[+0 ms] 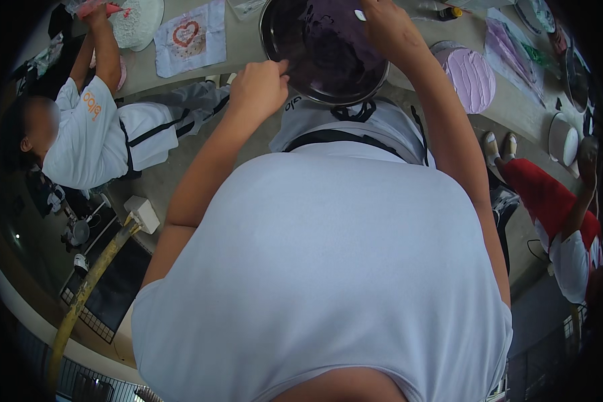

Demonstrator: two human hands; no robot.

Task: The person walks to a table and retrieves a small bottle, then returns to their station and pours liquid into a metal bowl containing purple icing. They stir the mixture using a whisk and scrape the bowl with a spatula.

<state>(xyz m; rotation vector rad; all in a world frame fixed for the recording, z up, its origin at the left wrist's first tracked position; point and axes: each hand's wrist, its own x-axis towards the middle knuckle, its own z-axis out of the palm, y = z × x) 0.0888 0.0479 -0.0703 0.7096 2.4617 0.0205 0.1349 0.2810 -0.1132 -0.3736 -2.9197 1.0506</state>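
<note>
At the top centre of the head view stands a large round metal bowl (326, 97), its inside smeared with dark purple icing or cream (326, 35). My left hand (259, 90) grips the bowl's left rim, thumb and a finger at the edge. Over the right side of the bowl, my right hand (394, 30) is closed around a utensil, of which only a small white, shiny part (360, 15) shows; its kind cannot be told. Right of the bowl, behind my right forearm, sits a round cake with lilac frosting (468, 79).
A printed cloth or paper sheet (191, 39) and a white cake (139, 20) lie left on the table (246, 37). A co-worker there holds a red piping bag (93, 9). Right are a plastic-wrapped purple item (515, 55), a small bottle (450, 13) and another person in red (547, 196).
</note>
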